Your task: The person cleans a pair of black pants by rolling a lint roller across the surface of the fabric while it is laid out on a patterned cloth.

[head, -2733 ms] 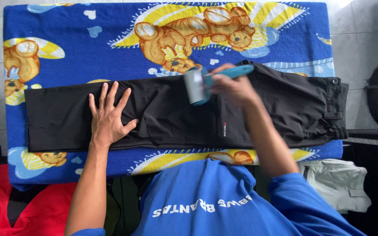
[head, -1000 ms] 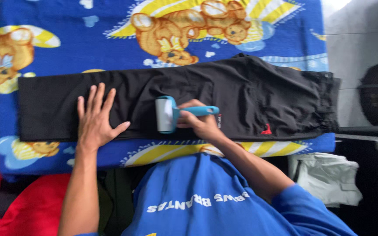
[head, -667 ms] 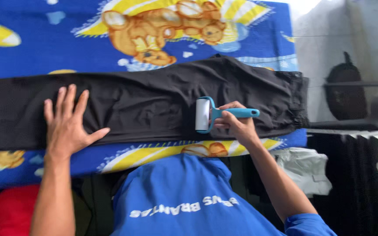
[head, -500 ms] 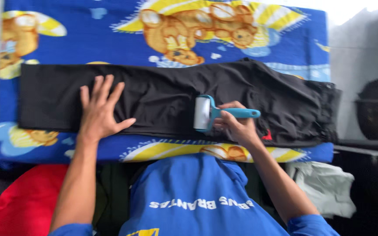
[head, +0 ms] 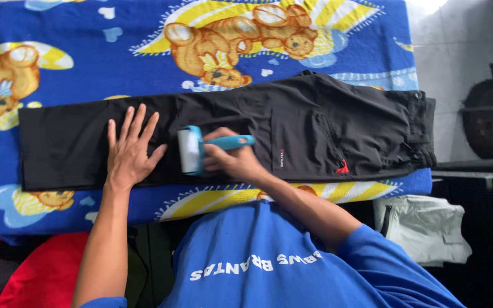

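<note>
— What covers the table point(head: 7, 225)?
— A bright blue blanket with orange teddy bears point(head: 87, 63); long black folded trousers point(head: 326, 131) lie flat across it.
— And the hands?
— The left hand point(head: 129, 154) rests on the trousers, fingers spread flat, likely pinning the cloth taut. Just beside it, the right hand point(head: 232, 162) has its fingers wrapped round a teal-handled lint roller with a white drum point(head: 189, 150), the drum against the trousers.

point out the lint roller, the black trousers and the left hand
lint roller point(head: 189, 150), head view, on the white roll.
black trousers point(head: 315, 122), head view, on the upper leg cloth.
left hand point(head: 128, 158), head view, back of the hand.
</note>
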